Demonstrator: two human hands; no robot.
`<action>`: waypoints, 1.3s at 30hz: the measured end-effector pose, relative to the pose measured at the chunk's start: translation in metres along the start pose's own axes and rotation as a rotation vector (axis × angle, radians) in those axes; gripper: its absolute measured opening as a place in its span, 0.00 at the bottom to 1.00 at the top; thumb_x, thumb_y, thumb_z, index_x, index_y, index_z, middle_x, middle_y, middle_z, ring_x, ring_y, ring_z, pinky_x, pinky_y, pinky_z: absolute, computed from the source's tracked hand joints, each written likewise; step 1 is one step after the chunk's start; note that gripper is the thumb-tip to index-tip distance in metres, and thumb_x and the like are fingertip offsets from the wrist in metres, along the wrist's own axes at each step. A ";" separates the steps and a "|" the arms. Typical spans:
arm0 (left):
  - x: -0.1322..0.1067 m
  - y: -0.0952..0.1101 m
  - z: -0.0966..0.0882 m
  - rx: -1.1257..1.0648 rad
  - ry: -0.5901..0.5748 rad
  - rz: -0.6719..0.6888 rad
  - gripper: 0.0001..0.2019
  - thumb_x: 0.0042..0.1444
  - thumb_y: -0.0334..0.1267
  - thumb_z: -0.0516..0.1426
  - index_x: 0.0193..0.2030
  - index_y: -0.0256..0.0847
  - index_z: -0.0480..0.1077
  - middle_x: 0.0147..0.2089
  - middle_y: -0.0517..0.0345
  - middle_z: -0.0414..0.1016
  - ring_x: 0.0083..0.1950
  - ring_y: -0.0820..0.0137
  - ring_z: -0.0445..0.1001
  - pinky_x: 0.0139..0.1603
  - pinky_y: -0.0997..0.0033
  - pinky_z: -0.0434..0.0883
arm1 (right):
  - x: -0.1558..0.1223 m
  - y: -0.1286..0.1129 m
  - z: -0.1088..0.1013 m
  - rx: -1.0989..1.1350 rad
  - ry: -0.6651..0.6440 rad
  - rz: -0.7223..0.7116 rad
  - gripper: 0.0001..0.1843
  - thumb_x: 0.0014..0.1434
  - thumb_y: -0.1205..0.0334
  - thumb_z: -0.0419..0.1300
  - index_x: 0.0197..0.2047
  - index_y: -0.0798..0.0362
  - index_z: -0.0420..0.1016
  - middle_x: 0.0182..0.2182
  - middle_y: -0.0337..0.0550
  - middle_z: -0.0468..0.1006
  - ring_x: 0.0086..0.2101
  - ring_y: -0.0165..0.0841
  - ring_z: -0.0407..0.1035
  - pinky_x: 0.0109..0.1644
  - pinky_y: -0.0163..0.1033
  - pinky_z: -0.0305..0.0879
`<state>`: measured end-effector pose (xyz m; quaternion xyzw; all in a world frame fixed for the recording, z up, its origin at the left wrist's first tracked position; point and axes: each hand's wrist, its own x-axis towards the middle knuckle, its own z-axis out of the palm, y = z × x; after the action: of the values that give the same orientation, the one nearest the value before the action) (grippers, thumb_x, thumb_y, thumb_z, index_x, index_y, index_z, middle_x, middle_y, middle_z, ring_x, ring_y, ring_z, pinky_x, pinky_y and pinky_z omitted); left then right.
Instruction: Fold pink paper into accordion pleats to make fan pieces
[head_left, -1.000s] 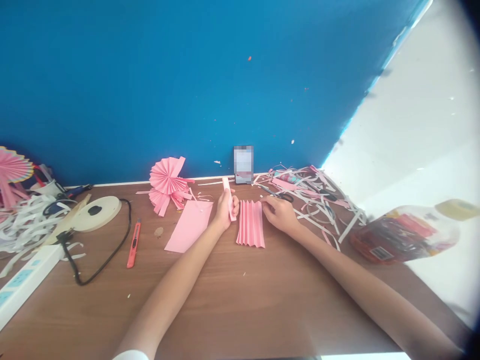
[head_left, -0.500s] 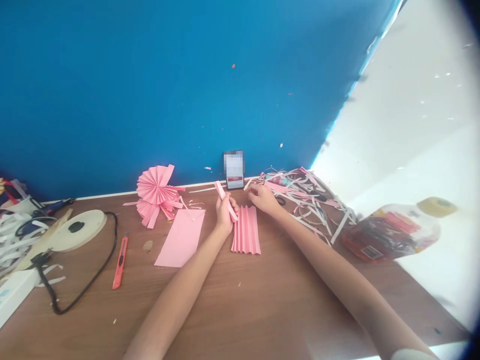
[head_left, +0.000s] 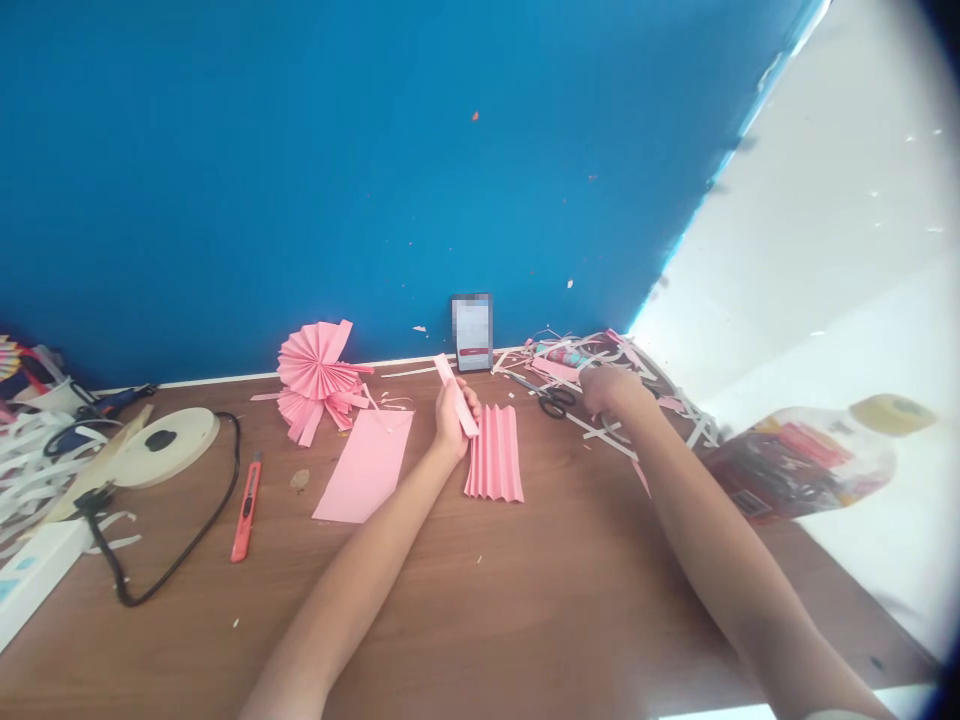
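My left hand (head_left: 454, 415) is closed around a narrow strip of pink paper folded into tight pleats (head_left: 456, 396), tilted with its top to the left. Just right of it lies a pink pleated sheet (head_left: 495, 455), opened out on the table. My right hand (head_left: 613, 392) is over the heap of white and pink paper scraps (head_left: 675, 405); its fingers point down and are mostly hidden. Left of that hand rests a pair of scissors with black handles (head_left: 556, 402). A flat pink sheet (head_left: 367, 465) is to the left of my left hand.
Pink paper fans (head_left: 315, 365) stand against the blue wall (head_left: 375, 180). A phone (head_left: 472, 335) leans there too. At left are a red cutter knife (head_left: 246, 510), a black cable (head_left: 202, 550), a cream disc (head_left: 169, 450) and a white power strip (head_left: 37, 580). A plastic bottle (head_left: 817, 455) is at right.
My right hand has moved right, from beside the phone to over the scraps, uncovering the scissors. My left hand still holds the folded strip. The view has shifted slightly.
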<state>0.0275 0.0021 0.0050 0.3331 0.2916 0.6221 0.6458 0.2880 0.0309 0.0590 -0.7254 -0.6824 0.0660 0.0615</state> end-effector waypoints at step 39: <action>0.002 0.002 0.000 0.060 -0.155 -0.029 0.14 0.51 0.41 0.60 0.43 0.37 0.69 0.29 0.61 0.72 0.19 0.80 0.65 0.20 0.79 0.60 | -0.026 -0.088 0.000 0.846 0.092 -0.237 0.10 0.51 0.67 0.54 0.36 0.54 0.75 0.26 0.39 0.75 0.26 0.30 0.67 0.31 0.35 0.62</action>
<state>0.0265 0.0039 0.0070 0.3952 0.2639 0.5760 0.6651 0.1997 0.0100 0.0756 -0.5553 -0.6704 0.2997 0.3903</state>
